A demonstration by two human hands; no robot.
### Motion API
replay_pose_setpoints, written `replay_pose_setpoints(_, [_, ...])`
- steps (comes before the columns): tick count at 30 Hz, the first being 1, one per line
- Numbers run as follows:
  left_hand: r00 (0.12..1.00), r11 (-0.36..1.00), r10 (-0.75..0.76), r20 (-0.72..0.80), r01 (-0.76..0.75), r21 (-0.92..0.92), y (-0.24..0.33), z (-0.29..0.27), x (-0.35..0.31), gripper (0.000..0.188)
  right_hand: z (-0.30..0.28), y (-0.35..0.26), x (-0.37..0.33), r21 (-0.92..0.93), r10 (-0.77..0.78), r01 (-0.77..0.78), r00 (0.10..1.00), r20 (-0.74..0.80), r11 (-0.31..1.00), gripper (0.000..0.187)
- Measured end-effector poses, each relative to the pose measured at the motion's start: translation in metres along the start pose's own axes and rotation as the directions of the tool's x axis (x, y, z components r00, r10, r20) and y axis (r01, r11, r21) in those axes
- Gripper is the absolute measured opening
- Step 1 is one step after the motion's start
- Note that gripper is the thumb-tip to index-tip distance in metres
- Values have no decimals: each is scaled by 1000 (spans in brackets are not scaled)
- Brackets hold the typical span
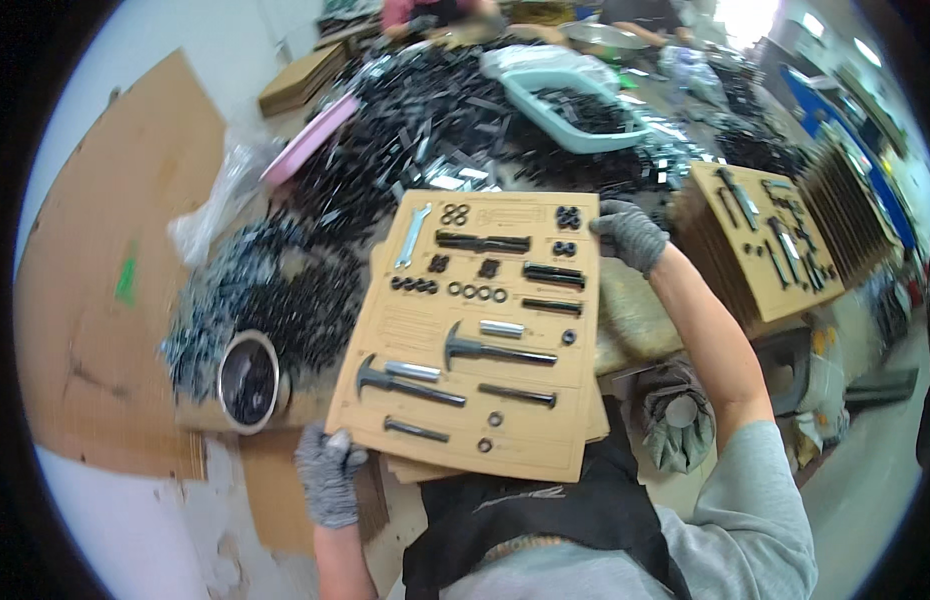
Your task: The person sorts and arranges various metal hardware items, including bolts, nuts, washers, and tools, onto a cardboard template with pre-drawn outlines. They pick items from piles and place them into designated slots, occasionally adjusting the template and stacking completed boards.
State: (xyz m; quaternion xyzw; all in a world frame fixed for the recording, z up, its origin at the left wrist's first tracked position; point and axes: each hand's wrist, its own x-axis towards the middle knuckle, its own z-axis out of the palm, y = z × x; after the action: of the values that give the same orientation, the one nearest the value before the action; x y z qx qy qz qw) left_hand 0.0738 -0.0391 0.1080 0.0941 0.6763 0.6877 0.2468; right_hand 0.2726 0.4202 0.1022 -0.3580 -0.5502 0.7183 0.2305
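Observation:
A tan cardboard sheet [455,415] of hardware lies tilted in front of me, with at least one more sheet [597,412] under it. My left hand [330,472], in a grey knit glove, grips its near left corner, thumb at the edge. My right hand [633,236], gloved alike, holds the far right corner, its fingers partly hidden. On the sheet sit a small open-end wrench [414,236], two dark T-headed bolts [505,350], silver sleeves [413,371], black bolts [555,275], several washers [478,292] and black nuts [415,285].
Dark metal pieces [425,120] are heaped across the table, with a light-blue basin [575,130], a pink tray [310,140] and a metal bowl [249,382] of parts. Stacked hardware sheets [725,250] stand at right. Large cardboard [115,270] leans left. Other people [435,12] are at the far side.

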Motion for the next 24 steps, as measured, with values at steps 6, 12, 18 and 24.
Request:
replay_pose_setpoints(6, [973,994,105,204,-96,-51,74,27,52,29,-40,-52,4,42,-115,120,988,-106,992,11])
replay_pose_setpoints(12, [830,986,163,534,-148,-72,122,123,108,34,-116,-107,-54,169,-153,219,929,-337,961,10])
replay_pose_setpoints(18, [588,990,122,800,-129,-56,125,252,149,47,-203,-135,-124,89,-186,287,797,-574,954,9])
replay_pose_setpoints(24, [430,998,35,902,23,-50,86,402,175,44,-300,-134,-185,88,-128,316,602,-788,945,9])
